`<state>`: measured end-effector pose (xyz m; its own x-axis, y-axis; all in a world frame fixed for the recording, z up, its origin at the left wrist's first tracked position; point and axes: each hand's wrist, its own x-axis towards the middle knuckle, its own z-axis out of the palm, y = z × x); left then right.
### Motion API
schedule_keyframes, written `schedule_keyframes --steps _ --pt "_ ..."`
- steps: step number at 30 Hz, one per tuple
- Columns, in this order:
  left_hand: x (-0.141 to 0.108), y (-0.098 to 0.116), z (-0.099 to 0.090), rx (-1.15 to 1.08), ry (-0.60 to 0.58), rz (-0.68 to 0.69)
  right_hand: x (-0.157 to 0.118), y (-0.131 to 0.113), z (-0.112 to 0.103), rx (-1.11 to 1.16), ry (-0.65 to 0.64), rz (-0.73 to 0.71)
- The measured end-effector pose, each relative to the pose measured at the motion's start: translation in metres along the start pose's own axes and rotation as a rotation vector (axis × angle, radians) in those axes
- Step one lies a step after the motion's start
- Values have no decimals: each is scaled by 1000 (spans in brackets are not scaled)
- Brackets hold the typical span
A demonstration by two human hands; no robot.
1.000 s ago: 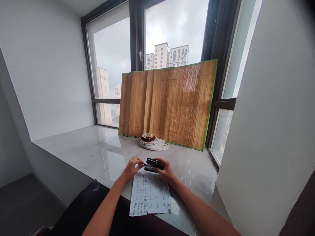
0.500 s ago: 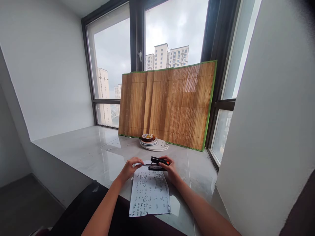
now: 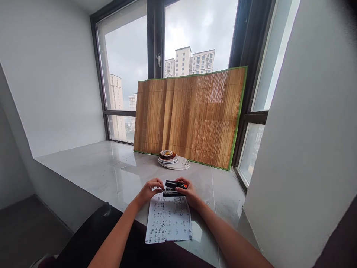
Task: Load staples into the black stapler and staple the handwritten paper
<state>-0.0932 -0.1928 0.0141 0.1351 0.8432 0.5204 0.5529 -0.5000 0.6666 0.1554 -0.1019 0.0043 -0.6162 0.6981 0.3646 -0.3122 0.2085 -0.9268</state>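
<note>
A black stapler (image 3: 175,188) with a red-orange mark lies sideways above a written sheet of paper (image 3: 169,223), its top arm raised from its base. My right hand (image 3: 187,189) is wrapped round its right end. At the stapler's left end, my left hand (image 3: 153,186) pinches with thumb and finger at the thin metal part between arm and base; the part is mostly hidden. The creased paper lies on the grey tiled sill (image 3: 134,182), its lower edge near the sill's front edge.
Behind the hands, a stack of small plates (image 3: 168,159) rests on a larger white plate (image 3: 182,163). A bamboo mat (image 3: 189,119) with green edging leans against the window. White walls (image 3: 64,82) flank the sill, and my dark-clothed leg (image 3: 92,230) is at the lower left.
The stapler and my right hand have moved left, towards my left hand. The thin metal part that stuck out between them now sits mostly inside the stapler.
</note>
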Motion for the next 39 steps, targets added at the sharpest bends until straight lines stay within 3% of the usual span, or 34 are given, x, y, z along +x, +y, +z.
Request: schedule_keyframes --steps 7,16,22,29,35,39 --pt "0 2 0 -19 -45 29 -1 2 1 -22 -52 8" --pt "-1 11 0 31 27 -72 -4 -3 6 -18 -98 15" --pt "-1 15 -2 32 -59 -117 -5 -7 11 -78 -187 3" --pt "-1 6 -2 -62 52 -86 0 -3 19 -23 -78 -39" --pt "0 12 -2 -18 -73 -50 1 -4 20 -123 -114 -82" --pt "2 8 1 132 15 -121 3 -7 13 -62 70 -65"
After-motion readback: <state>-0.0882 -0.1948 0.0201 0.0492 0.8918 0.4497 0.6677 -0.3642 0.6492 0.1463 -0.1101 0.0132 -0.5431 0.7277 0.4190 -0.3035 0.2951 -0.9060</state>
